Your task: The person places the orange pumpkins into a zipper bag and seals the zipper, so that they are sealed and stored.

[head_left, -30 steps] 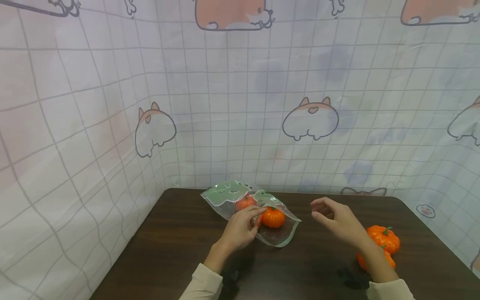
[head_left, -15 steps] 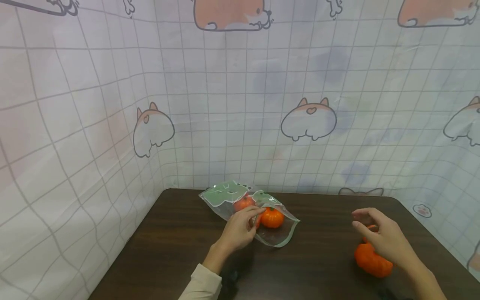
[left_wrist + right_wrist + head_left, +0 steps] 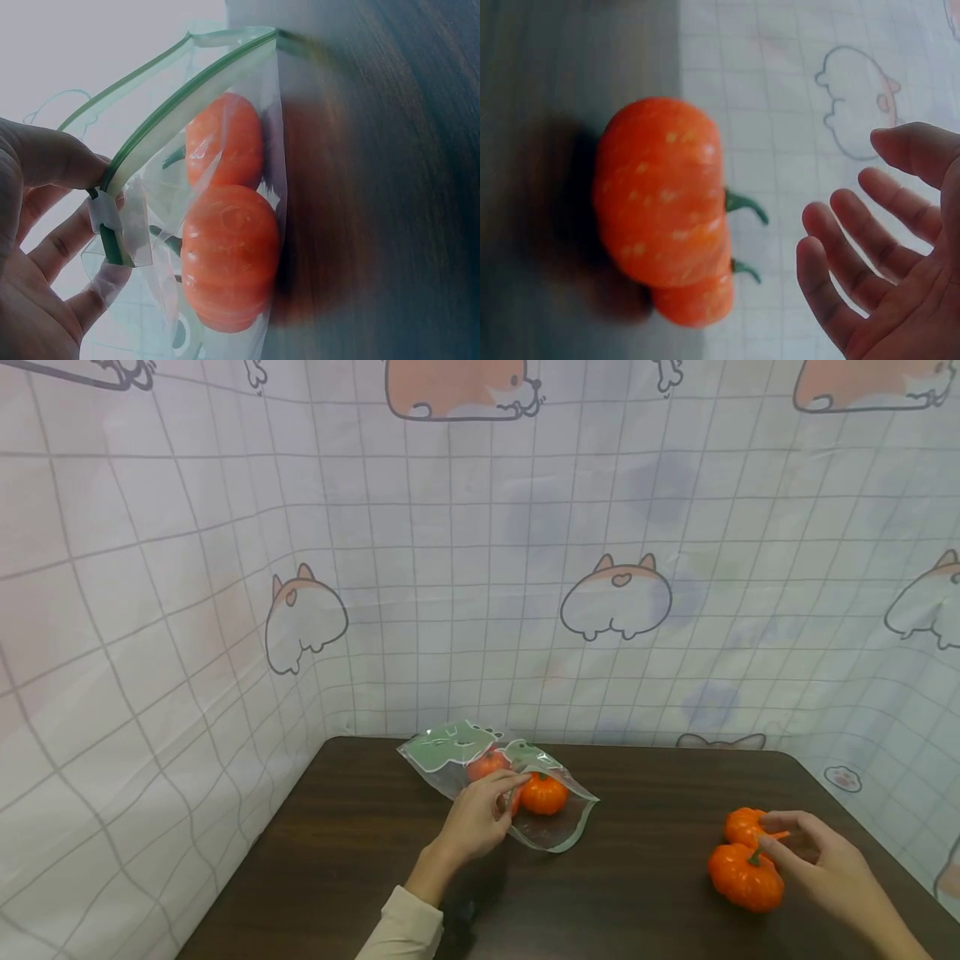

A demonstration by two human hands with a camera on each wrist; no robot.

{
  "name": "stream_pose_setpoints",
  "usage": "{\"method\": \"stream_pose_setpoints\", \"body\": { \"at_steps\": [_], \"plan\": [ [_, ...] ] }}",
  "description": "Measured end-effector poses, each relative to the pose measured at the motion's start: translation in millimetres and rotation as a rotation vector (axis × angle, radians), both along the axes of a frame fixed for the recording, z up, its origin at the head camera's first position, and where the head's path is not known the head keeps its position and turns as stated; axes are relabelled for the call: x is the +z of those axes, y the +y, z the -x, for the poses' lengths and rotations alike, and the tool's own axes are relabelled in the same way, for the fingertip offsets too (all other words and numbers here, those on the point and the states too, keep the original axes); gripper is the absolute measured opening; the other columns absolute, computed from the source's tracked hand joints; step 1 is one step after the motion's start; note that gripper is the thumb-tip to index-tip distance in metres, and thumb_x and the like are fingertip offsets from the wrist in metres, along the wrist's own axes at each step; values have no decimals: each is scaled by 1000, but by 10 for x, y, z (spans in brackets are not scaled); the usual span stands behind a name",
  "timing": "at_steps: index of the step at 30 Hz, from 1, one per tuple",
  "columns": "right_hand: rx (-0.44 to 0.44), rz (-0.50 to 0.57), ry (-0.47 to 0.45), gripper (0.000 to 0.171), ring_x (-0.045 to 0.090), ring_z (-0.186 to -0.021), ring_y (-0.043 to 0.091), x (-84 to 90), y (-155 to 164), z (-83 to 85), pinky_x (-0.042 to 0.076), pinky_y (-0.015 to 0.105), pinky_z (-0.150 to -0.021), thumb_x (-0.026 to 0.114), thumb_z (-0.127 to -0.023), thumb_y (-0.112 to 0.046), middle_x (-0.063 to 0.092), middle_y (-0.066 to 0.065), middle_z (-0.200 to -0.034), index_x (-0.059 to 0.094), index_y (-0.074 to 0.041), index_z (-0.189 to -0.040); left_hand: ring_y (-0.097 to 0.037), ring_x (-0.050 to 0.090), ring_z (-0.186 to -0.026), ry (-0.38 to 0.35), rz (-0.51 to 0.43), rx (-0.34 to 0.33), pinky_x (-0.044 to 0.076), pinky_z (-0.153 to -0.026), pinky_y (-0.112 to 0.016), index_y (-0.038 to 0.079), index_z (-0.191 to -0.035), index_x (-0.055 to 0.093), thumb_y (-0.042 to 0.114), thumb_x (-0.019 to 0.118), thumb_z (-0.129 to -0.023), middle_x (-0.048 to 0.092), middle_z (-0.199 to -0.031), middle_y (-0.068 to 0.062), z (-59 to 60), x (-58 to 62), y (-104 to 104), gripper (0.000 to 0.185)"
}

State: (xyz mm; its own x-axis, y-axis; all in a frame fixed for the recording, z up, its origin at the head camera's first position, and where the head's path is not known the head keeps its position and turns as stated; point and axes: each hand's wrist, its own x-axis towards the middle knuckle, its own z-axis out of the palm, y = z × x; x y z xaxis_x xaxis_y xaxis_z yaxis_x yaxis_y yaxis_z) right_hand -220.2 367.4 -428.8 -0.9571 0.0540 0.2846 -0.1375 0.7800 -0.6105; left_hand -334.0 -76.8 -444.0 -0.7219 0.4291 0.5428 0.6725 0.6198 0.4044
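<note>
A clear zip bag point(image 3: 442, 750) with a green cartoon print lies toward the back of the table, its mouth facing front right. My left hand point(image 3: 476, 818) pinches the bag's edge at the mouth, and the left wrist view shows a white slider point(image 3: 105, 211) beside the thumb. Small orange pumpkins with green stems sit inside; one pumpkin point(image 3: 230, 259) lies closest to the mouth and another pumpkin point(image 3: 225, 139) is beside it. At the right, my right hand point(image 3: 832, 868) hovers with spread, bent fingers beside a front pumpkin point(image 3: 746, 878) and a rear pumpkin point(image 3: 741, 825), holding neither.
The dark wood table point(image 3: 622, 893) stretches between the bag and the two loose pumpkins. A white grid-patterned cloth point(image 3: 450, 577) with cartoon dogs hangs behind the table and along both sides.
My right hand has moved right and down from near the bag to the two loose pumpkins, and its sleeve is out of sight. The left hand and the bag stay put.
</note>
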Motion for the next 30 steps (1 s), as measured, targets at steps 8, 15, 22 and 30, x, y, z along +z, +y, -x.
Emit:
{"method": "stream_pose_setpoints", "body": {
  "at_steps": [8, 15, 22, 30],
  "plan": [
    [-59, -65, -48, 56, 48, -80, -21, -145, 176, 6, 47, 22, -64, 66, -99, -40, 68, 26, -120, 55, 3, -134, -13, 60, -86, 7, 0, 0, 51, -75, -24, 15, -133, 69, -3, 71, -83, 71, -126, 3, 9, -3, 2, 53],
    [-26, -34, -151, 57, 53, -80, -15, -269, 249, 41, 49, 23, -66, 65, -99, -39, 70, 20, -116, 52, 5, -134, -11, 56, -79, 6, -2, -9, 46, -70, -22, 14, -133, 69, -4, 71, -83, 71, -124, 2, 6, 1, 7, 53],
    [30, -2, -256, 63, 54, -82, -14, -354, 274, 99, 53, 24, -68, 63, -101, -37, 66, 26, -122, 46, 11, -138, -12, 57, -79, 5, -2, -8, 47, -70, -21, 14, -133, 69, -1, 72, -86, 71, -125, 2, 16, -14, 4, 50],
    [76, 66, -376, 71, 64, -102, 13, -435, 301, 169, 58, 30, -70, 60, -102, -40, 49, 43, -137, 39, 16, -140, -12, 59, -85, -9, 2, 2, 50, -75, -23, 16, -134, 69, -1, 73, -84, 70, -128, 2, 20, -28, -1, 53]
  ]
}}
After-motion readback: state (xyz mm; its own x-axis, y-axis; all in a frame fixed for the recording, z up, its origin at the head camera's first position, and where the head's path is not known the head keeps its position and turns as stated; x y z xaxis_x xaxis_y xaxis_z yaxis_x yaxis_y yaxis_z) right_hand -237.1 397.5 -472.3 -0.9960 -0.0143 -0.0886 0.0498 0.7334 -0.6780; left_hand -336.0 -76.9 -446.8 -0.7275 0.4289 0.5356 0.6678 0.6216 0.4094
